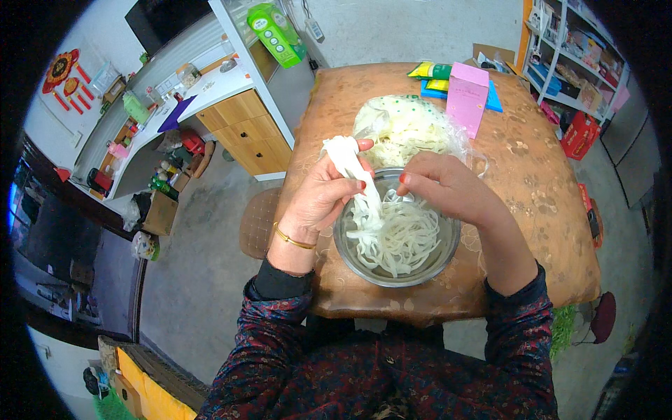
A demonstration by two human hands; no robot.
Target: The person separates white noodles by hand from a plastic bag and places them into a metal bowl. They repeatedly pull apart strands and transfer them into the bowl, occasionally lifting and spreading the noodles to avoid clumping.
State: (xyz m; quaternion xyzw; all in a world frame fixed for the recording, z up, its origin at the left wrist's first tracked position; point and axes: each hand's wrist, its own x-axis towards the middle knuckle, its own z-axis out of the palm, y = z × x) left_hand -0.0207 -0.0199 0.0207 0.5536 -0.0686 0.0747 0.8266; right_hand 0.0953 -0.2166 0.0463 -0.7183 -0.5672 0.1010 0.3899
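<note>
A bundle of flat white noodle-like strips (362,184) lies across my left hand (328,191), gripped between thumb and fingers. Its lower ends trail into a round stainless steel bowl (344,257). Inside the bowl is a coil of translucent, pale noodle-like strips (412,241). Over the bowl's far right rim, my right hand (441,186) is bent downward with its fingers curled. Its thumb and fingertips are close to the strips; whether they pinch one is hard to see. Behind the bowl sits a clear plastic bag (399,113) with more pale strips.
The table (530,226) wears a brown patterned cover. At its far side stand a pink box (467,97) and green-yellow packets (430,71). A stool (260,223) touches the left side. Beyond are a wooden drawer unit (244,131) and a white shelf rack (569,58).
</note>
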